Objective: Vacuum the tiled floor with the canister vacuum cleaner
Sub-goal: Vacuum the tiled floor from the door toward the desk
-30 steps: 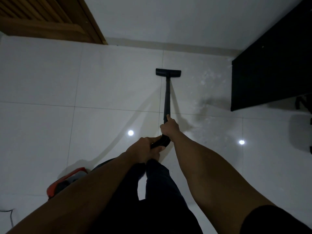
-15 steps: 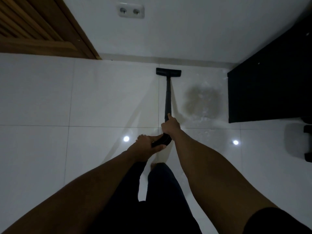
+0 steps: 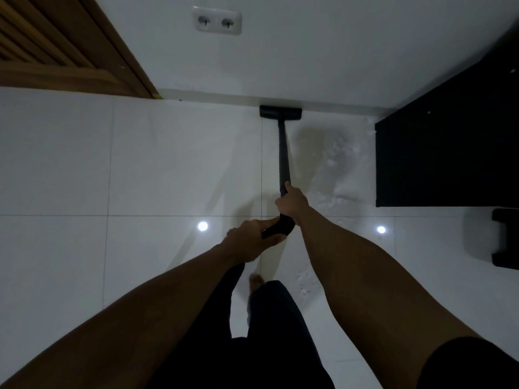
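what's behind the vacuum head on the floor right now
Directly behind the vacuum head is the white skirting and wall, with a double socket higher up. The floor strip beneath the head is covered.

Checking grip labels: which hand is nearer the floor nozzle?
Right. The right hand grips the wand farther up toward the nozzle; the left hand holds the handle end behind it.

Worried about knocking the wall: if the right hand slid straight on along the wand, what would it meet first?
Probably the floor head; the wand ahead of the right hand looks bare.
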